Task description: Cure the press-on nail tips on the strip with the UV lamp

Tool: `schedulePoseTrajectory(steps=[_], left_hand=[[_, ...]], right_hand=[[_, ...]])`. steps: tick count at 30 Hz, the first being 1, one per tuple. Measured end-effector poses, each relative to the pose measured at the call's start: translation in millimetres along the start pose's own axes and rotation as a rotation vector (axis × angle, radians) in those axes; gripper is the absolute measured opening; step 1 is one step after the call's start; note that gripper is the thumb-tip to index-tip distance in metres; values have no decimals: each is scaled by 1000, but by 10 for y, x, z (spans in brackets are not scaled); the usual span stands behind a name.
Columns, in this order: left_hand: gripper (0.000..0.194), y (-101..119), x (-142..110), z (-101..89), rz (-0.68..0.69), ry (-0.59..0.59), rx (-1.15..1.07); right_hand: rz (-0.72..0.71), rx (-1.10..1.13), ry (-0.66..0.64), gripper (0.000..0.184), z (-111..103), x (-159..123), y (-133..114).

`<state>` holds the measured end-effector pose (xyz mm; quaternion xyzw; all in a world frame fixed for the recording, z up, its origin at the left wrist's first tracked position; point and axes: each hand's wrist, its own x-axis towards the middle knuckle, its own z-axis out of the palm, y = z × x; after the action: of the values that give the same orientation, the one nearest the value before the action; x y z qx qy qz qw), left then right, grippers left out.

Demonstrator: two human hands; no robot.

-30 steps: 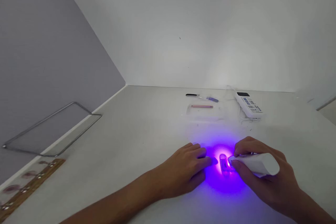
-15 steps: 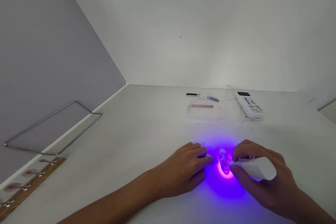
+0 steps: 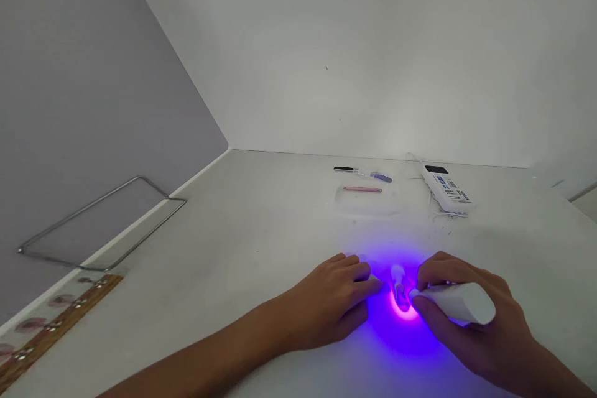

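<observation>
My right hand point(image 3: 485, 317) is closed round a white handheld UV lamp point(image 3: 461, 301), its narrow end pointing left. Violet light spreads from that end over the white tabletop, with a bright pink rim. In the glow lies a small pale piece point(image 3: 399, 283), roughly upright in the picture; its kind is hard to make out. My left hand point(image 3: 338, 298) rests on the table just left of the light, its fingers curled and pressed together. Something pale shows at its fingertips, but the hand mostly hides it.
Behind my hands lie a pink stick point(image 3: 362, 189) on clear film, a black-handled tool point(image 3: 345, 168), a blue-tipped piece point(image 3: 381, 178) and a white device point(image 3: 446, 189) with a dark screen and cord. On the left are a metal wire frame point(image 3: 149, 227) and a wooden strip point(image 3: 69, 320) with clips.
The whole view has shifted slightly, so everything sits a little further right. Both hands keep their pose, and the lamp still shines on the small pale piece.
</observation>
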<state>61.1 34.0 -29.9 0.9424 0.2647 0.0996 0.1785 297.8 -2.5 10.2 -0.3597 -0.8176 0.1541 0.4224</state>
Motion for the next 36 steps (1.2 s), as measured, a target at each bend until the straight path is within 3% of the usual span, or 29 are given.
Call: schedulePoseTrajectory(steps=[36], left_hand=[[29, -1, -1, 3, 6, 16, 6]], right_hand=[[-8, -4, 7, 19, 13, 23, -16]])
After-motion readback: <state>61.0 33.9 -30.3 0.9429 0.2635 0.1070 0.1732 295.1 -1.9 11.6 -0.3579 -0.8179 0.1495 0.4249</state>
